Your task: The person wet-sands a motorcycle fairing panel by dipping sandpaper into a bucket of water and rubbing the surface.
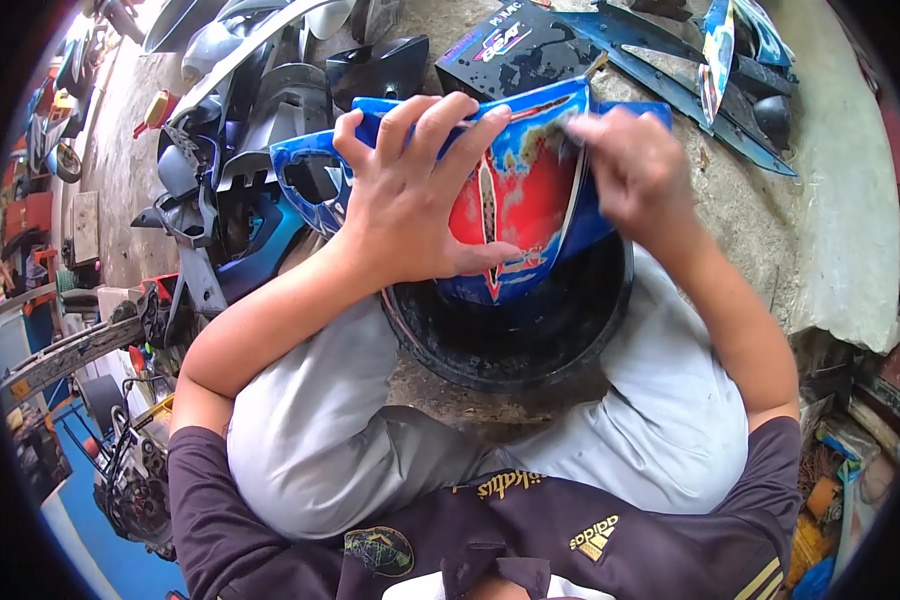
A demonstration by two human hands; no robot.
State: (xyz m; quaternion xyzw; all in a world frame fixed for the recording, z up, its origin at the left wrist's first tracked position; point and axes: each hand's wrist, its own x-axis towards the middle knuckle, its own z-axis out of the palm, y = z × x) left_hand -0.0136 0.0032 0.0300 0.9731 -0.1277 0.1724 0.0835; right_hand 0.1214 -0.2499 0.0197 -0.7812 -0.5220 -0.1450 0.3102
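A blue and red plastic panel (530,200) with worn, patchy paint is held over a round black basin (500,365) between my knees. My left hand (415,190) grips the panel's left part, fingers spread over its upper edge and thumb on the red face. Near the panel's upper right, my right hand (635,170) is closed, its fingertips against the patchy paint. Motion blurs these fingertips, and whatever they pinch is too small to make out.
Dark plastic parts (280,120) lie at the upper left. Behind the panel is a black box (515,50) with printed lettering. Long blue-black panels (670,80) lie at the upper right. An engine-like metal part (135,480) stands at the lower left.
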